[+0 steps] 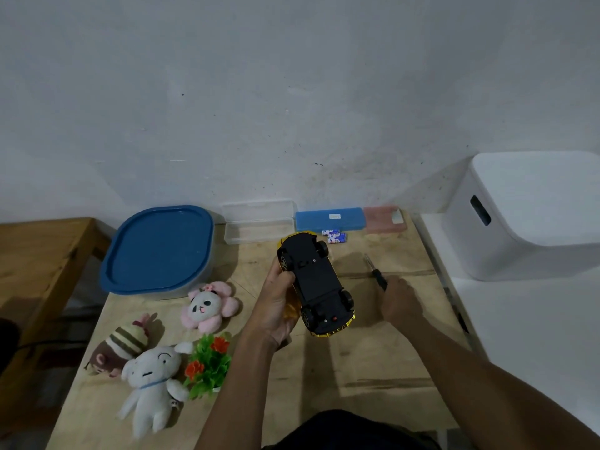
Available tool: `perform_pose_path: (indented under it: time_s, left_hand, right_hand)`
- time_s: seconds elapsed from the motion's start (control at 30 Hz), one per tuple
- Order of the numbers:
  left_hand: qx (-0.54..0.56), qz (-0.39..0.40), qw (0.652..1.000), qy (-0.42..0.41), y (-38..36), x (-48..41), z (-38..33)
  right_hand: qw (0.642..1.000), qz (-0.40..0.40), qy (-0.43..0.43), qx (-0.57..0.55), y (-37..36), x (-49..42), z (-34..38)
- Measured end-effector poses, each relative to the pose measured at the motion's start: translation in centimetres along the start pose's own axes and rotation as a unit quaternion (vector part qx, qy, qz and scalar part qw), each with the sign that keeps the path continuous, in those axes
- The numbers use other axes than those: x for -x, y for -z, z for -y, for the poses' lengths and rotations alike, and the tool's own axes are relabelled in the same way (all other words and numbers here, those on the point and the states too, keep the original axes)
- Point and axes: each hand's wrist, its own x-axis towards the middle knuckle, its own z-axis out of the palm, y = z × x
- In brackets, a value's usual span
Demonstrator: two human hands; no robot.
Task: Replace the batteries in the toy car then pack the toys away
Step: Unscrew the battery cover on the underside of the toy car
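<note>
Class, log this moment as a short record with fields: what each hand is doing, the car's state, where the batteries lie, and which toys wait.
Left hand: holds toy car, underside up
Right hand: grips screwdriver on table
Batteries: by blue case
Waiting toys: pink plush, white plush, striped-hat plush, plastic flowers
Blue-lidded container: closed

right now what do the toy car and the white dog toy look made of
Toy car: looks like hard plastic, with a matte black underside and a shiny, mirror-like gold body edge. White dog toy: soft plush fabric, with a fuzzy surface and limp limbs; probably stuffed.
</note>
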Motion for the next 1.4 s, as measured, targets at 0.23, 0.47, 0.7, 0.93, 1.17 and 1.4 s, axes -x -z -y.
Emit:
perform_pose_path:
  time_s: [0.23,0.47,0.7,0.93,1.17,1.4]
  left_hand:
    - [0.007,-0.019,0.999,-0.028,1.1,-0.6,-0.5]
    - [0.015,-0.046,0.997,-0.062,1.5,-0.5,-1.1]
    - [0.005,-0.056,0.996,-0.075,1.6,0.1,-1.1]
    - [0.011,-0.056,0.994,-0.09,1.2,0.3,-1.2]
    - [0.006,-0.063,0.993,-0.096,0.9,0.4,-1.3]
    - [-0.014,-0.049,0.994,-0.097,0.6,0.5,-1.6]
  right_hand:
    - [0.935,0.036,0.104,-0.338,5.5,3.7,3.1]
    - [0.89,0.085,0.27,-0.356,12.3,8.8,7.6]
    - [0.903,0.067,0.296,-0.305,13.1,9.6,8.8]
    - [0.91,0.059,0.295,-0.286,13.1,9.6,9.2]
    - [0.917,0.045,0.311,-0.247,14.0,9.3,9.4]
    - [0.928,0.026,0.333,-0.163,15.1,9.2,9.6]
